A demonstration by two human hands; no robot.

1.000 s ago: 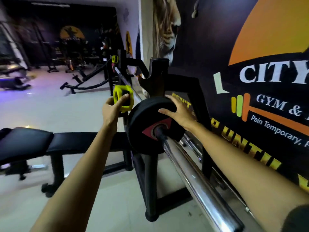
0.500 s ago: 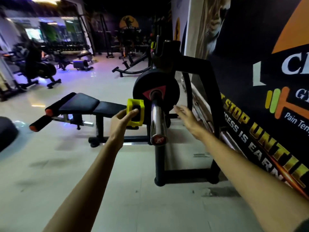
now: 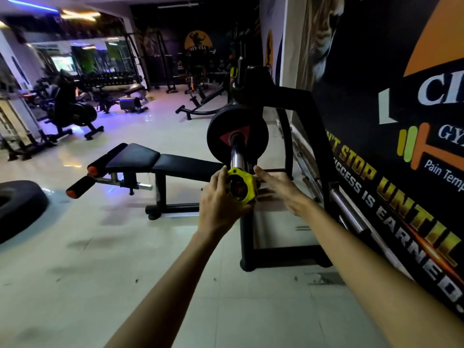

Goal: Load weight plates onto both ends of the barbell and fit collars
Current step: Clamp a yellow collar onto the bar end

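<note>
Now we have brought the yellow collar [image 3: 241, 188] from beside the plate [image 3: 237, 134] onto the barbell sleeve [image 3: 237, 156] tip (left hand [image 3: 217, 197] gripping it, right hand [image 3: 278, 187] open alongside); sliding inward remains.

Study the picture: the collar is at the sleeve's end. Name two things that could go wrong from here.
1. The left hand holds the collar at the tip of the sleeve, well short of the plate; clamped there, the plate could still slide outward.
2. The right hand has fingers beside the collar, which could get pinched as it closes.
</note>
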